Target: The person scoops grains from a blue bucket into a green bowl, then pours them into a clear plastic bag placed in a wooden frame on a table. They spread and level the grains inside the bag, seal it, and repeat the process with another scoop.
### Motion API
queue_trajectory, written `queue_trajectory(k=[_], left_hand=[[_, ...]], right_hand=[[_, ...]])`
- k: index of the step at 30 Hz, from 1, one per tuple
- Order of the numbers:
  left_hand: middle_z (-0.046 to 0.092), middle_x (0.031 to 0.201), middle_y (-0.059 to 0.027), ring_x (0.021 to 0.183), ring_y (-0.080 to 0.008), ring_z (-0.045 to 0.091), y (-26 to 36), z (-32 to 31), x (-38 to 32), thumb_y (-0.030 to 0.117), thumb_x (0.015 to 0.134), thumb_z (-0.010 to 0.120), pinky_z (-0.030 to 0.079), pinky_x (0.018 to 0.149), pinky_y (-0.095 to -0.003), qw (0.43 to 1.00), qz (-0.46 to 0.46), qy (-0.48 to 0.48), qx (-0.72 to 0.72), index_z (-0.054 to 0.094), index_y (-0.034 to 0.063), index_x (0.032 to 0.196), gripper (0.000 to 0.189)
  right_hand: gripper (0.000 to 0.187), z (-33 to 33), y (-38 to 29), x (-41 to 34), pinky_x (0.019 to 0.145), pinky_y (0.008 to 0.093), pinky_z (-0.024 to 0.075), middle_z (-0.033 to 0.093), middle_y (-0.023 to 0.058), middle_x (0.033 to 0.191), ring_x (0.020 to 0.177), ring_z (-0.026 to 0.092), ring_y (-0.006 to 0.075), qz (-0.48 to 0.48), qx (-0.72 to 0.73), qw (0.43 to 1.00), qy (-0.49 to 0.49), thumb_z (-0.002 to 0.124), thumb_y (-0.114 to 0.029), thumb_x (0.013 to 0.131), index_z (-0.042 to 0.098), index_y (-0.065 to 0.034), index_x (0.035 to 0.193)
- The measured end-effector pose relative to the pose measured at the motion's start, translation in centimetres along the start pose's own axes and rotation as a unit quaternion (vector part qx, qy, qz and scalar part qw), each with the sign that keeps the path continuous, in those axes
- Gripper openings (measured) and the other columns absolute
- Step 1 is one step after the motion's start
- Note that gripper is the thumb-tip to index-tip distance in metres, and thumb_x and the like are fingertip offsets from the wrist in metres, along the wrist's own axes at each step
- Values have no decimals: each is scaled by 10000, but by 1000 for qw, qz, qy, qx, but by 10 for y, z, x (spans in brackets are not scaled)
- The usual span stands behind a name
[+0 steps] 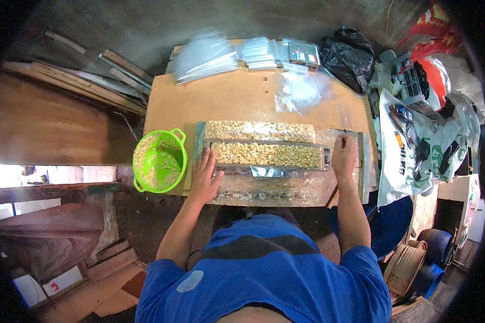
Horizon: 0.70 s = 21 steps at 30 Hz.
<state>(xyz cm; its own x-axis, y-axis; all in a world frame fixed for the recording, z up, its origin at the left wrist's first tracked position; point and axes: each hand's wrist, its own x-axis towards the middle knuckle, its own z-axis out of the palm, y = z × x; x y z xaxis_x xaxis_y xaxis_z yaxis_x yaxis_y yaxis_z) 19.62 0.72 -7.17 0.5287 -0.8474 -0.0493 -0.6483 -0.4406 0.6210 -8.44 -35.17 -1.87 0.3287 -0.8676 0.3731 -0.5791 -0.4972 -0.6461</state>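
Observation:
On the worktable lies a wooden board with a frame mould (234, 187). One long strip of pale chopped nuts or flakes (266, 155) fills the framed slot. A second, shinier strip (258, 131) lies alongside on the far side. My left hand (205, 175) rests flat at the frame's left end, fingers spread, holding nothing. Near the right end, my right hand (343, 155) is curled into a fist; whether something is inside it is hidden. A thin brown stick (332, 197) shows beneath my right forearm. Beside my left hand stands a lime-green colander (161, 157) with pale pieces inside.
Stacks of clear plastic bags (206, 60) lie along the table's far edge, near a dark box (304, 53) and a black plastic bag (347, 56). A loose clear bag (299, 91) lies beyond the board. White plastic bags (404, 157) crowd the right side, with a blue tub (396, 226) below.

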Motion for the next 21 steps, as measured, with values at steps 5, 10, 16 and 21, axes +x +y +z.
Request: queue_trajectory(k=[5, 10, 16, 21], left_hand=[[192, 1721, -193, 1581, -452, 145, 1, 0, -1, 472, 1057, 479, 84, 1256, -612, 1000, 7, 8, 1, 224, 65, 1655, 766], [186, 1723, -193, 1584, -446, 139, 0, 0, -1, 480, 1060, 466, 83, 1257, -607, 1000, 14, 7, -8, 219, 69, 1658, 766], [179, 1726, -186, 1589, -435, 127, -3, 0, -1, 495, 1050, 481, 80, 1261, -596, 1000, 9, 2, -13, 210, 77, 1662, 788], [178, 1730, -173, 1591, -428, 129, -6, 3, 0, 520, 1011, 553, 83, 1265, -588, 1000, 17, -1, -15, 204, 73, 1662, 864]], right_hand=[[101, 37, -91, -35, 754, 424, 529, 669, 184, 939, 836, 665, 325, -71, 135, 975, -159, 666, -104, 966, 655, -20, 1021], [150, 62, -125, -48, 776, 421, 548, 673, 183, 969, 877, 681, 329, -105, 108, 966, -209, 659, -68, 958, 673, -25, 1101], [244, 15, -84, -47, 855, 417, 547, 673, 186, 1097, 942, 674, 343, -66, 83, 986, -130, 627, -35, 948, 668, -15, 1188], [349, -18, -25, -56, 1041, 472, 460, 648, 222, 1250, 1159, 614, 395, -23, -50, 997, -45, 628, -56, 950, 614, 17, 1291]])
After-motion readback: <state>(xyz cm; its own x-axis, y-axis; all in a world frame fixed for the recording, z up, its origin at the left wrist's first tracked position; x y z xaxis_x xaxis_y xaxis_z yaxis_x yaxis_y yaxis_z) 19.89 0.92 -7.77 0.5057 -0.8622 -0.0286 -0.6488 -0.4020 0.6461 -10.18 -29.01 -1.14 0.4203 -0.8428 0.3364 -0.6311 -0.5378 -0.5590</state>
